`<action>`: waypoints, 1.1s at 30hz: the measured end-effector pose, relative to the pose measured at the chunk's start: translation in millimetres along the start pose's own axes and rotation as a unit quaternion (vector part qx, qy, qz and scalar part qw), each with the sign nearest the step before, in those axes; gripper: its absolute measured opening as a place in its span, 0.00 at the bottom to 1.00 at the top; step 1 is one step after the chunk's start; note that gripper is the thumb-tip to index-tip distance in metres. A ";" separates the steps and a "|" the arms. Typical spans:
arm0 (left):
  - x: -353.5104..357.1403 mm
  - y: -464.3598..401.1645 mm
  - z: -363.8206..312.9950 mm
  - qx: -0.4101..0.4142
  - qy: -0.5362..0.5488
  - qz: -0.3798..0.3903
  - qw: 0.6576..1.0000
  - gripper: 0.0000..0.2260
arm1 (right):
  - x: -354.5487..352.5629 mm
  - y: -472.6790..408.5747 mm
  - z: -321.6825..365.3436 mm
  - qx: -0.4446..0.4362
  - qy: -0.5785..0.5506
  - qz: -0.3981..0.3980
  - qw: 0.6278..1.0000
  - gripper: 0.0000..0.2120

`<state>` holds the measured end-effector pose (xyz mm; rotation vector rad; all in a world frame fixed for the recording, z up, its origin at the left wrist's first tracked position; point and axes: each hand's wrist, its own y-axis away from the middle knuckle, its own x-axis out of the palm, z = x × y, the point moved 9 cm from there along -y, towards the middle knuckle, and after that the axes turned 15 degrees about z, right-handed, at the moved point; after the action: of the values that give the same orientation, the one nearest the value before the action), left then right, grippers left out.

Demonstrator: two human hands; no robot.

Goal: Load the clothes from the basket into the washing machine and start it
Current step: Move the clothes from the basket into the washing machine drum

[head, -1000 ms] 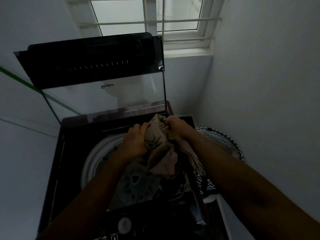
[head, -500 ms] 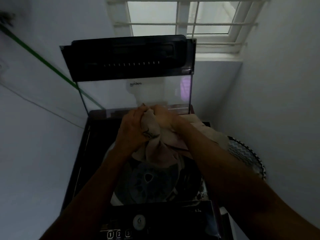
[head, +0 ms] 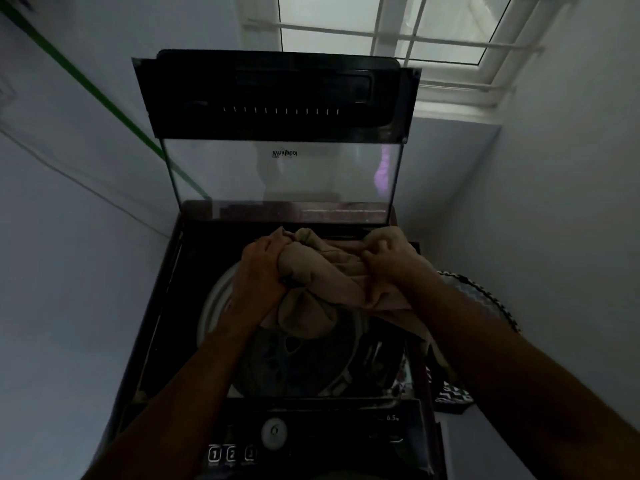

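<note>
I have both hands on one beige cloth, bunched above the open washer. My left hand grips its left end with the fingers curled tight round a wad of fabric; my right hand pinches the other end, fingers folded into the cloth. The piece stretches between the two hands and sags in a loose fold down toward the drum, which sits at about 6 o'clock from the hands — the fold hangs over the drum's mouth, and I cannot tell whether it touches anything inside. A trailing part runs under my right forearm toward 4 o'clock, over the washer's right edge.

The lid stands upright at 12 o'clock, its glass panel behind the hands. The control panel lies at 6 o'clock at the washer's near edge, with a round dial and numbered buttons. The basket, with a zigzag black-and-white pattern, sits at 3 to 4 o'clock just beside the washer — mostly hidden by my right arm. A barred window is at 1 o'clock above the lid.
</note>
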<state>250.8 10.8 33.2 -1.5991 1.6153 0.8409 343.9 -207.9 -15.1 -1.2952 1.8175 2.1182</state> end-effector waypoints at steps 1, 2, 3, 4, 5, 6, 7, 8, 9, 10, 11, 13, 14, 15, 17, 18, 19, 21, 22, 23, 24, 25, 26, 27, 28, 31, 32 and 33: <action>5.8 -0.1 0.1 0.001 -0.011 0.013 1.000 0.32 | 1.0 -0.6 7.9 -0.005 0.013 -0.048 0.999 0.51; 10.1 0.8 -1.0 -0.001 -0.021 0.024 0.999 0.33 | -0.1 -0.9 15.7 -0.011 0.019 -0.088 0.996 0.43; 12.0 3.4 -3.0 -0.003 -0.029 0.028 0.999 0.33 | -3.5 -0.6 22.1 -0.013 0.005 -0.109 0.994 0.36; 12.5 7.5 -5.4 -0.005 -0.036 0.025 0.999 0.33 | -7.8 -0.4 27.7 -0.015 -0.012 -0.118 0.993 0.30; 13.1 12.7 -7.7 -0.005 -0.041 0.020 0.999 0.33 | -11.5 -0.3 33.3 -0.020 -0.036 -0.115 0.993 0.27; 13.0 17.6 -10.6 -0.006 -0.046 0.018 0.999 0.33 | -16.9 0.1 40.3 -0.034 -0.053 -0.120 0.991 0.25; 12.8 21.3 -12.1 -0.011 -0.050 0.019 0.999 0.33 | -22.6 0.9 46.9 -0.043 -0.073 -0.122 0.989 0.25; 14.9 23.7 -8.8 -0.019 -0.054 0.022 0.998 0.33 | -29.5 3.2 55.4 -0.050 -0.091 -0.133 0.986 0.26; 18.7 24.4 -2.8 -0.027 -0.054 0.028 0.998 0.32 | -36.4 6.0 64.6 -0.054 -0.102 -0.146 0.983 0.26; 22.0 24.7 3.1 -0.032 -0.049 0.036 0.998 0.33 | -41.7 7.6 74.3 -0.063 -0.106 -0.160 0.979 0.25; 26.8 24.8 8.9 -0.031 -0.043 0.047 0.997 0.35 | -44.1 7.8 83.8 -0.075 -0.113 -0.165 0.977 0.25; 37.5 26.0 17.9 -0.021 -0.033 0.081 0.996 0.42 | -43.5 5.9 100.1 -0.097 -0.123 -0.166 0.974 0.23; 41.7 28.9 19.7 -0.022 -0.031 0.102 0.994 0.45 | -42.6 4.8 107.4 -0.108 -0.122 -0.169 0.972 0.22; 45.8 32.2 20.3 -0.027 -0.029 0.123 0.992 0.48 | -41.1 3.1 113.3 -0.121 -0.117 -0.174 0.970 0.21; 54.0 39.5 22.7 -0.042 -0.023 0.161 0.986 0.51 | -38.1 2.5 125.6 -0.147 -0.107 -0.176 0.967 0.20; 58.3 41.7 23.7 -0.049 -0.020 0.172 0.984 0.52 | -38.1 3.7 130.6 -0.157 -0.111 -0.176 0.965 0.20; 61.8 43.3 25.5 -0.055 -0.012 0.171 0.984 0.52 | -37.6 1.4 134.5 -0.169 -0.117 -0.174 0.963 0.21; 66.3 43.8 32.1 -0.078 0.020 0.149 0.986 0.51 | -37.6 -1.2 139.4 -0.182 -0.136 -0.156 0.961 0.22; 68.0 43.8 35.7 -0.091 0.034 0.139 0.985 0.51 | -36.4 -2.0 139.6 -0.182 -0.143 -0.141 0.963 0.21; 69.9 43.6 38.8 -0.102 0.047 0.135 0.984 0.49 | -34.8 -4.6 138.5 -0.188 -0.156 -0.131 0.961 0.20; 72.7 43.4 42.9 -0.114 0.055 0.136 0.983 0.47 | -32.1 -5.6 137.0 -0.191 -0.171 -0.122 0.959 0.20; 74.4 43.2 46.5 -0.122 0.051 0.137 0.982 0.44 | -29.7 -7.6 134.5 -0.203 -0.196 -0.121 0.952 0.20; 75.2 43.2 49.1 -0.130 0.033 0.139 0.981 0.42 | -27.6 -4.7 132.5 -0.211 -0.223 -0.118 0.944 0.20; 75.9 44.0 51.6 -0.134 0.016 0.142 0.981 0.40 | -24.8 -4.2 129.5 -0.219 -0.236 -0.117 0.940 0.23; 74.7 45.0 52.8 -0.137 0.009 0.142 0.980 0.38 | -22.6 -1.0 128.0 -0.213 -0.220 -0.105 0.946 0.29; 66.9 49.7 56.6 -0.153 0.020 0.111 0.982 0.32 | -13.4 2.5 110.9 -0.114 -0.024 -0.072 0.991 0.46; 63.1 50.6 57.3 -0.162 0.029 0.098 0.982 0.30 | -8.2 4.2 97.5 -0.061 0.022 -0.049 0.997 0.50; 60.6 50.6 60.0 -0.170 0.038 0.086 0.981 0.29 | -0.6 5.1 81.6 -0.011 0.035 -0.023 0.999 0.54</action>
<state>203.1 29.6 -51.7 -1.7554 1.7543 1.2146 297.4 -140.7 -14.9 -1.4203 1.7762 2.0999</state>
